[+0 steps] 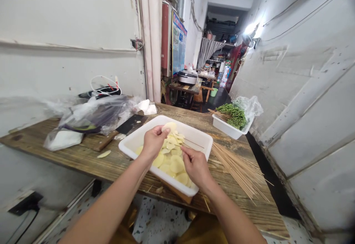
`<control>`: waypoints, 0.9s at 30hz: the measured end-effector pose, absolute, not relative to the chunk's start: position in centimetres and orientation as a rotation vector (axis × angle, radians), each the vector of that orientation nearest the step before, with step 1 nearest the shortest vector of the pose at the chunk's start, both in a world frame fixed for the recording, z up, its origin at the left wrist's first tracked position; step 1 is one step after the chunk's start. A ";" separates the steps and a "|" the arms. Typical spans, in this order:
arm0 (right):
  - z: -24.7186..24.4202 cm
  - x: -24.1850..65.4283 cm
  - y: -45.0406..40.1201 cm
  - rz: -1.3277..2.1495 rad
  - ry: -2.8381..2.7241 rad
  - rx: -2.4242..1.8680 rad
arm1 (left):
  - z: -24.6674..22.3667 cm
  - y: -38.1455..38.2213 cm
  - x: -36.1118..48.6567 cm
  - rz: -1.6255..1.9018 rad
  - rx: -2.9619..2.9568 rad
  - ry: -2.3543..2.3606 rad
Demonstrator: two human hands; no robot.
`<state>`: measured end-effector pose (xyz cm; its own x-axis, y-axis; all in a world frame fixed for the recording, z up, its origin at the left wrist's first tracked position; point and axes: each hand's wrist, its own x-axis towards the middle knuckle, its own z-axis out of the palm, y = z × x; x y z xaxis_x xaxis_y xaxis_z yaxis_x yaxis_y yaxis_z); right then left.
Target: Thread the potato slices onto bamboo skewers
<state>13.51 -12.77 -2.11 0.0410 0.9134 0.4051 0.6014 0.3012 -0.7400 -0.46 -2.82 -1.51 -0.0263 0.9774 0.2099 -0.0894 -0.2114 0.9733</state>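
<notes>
A white plastic tub [203,140] on the wooden table holds many thin, pale yellow potato slices [174,164]. Over its far side, my left hand [155,140] pinches a potato slice [169,126] between thumb and fingers. My right hand [195,162] is closed near the tub's right side, its fingertips on a thin wooden skewer [176,144]. Several slices appear threaded on that skewer, though its far end is hard to make out among them. To the right of the tub lies a fanned bundle of bamboo skewers [238,170].
A smaller white tub [231,131] with skewered green pods stands at the back right. On the left lie a cleaver [130,124], plastic bags [94,114] and one loose slice [104,154]. White tissues [146,107] sit behind the tub. Walls flank the table.
</notes>
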 end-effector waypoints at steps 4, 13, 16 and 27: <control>-1.7 14.1 -12.4 0.699 -1.511 -1.349 | -1.4 -2.8 -0.6 1.391 1.321 1.051; -1.2 14.8 -11.7 1.102 -1.341 -1.285 | -1.4 -2.6 -0.6 1.373 1.339 1.046; -2.1 13.9 -12.0 0.638 -1.578 -1.374 | -1.5 -2.8 -0.6 1.356 1.332 1.045; -2.5 13.7 -12.3 0.384 -1.680 -1.416 | -1.0 -2.7 -0.4 1.302 0.863 0.810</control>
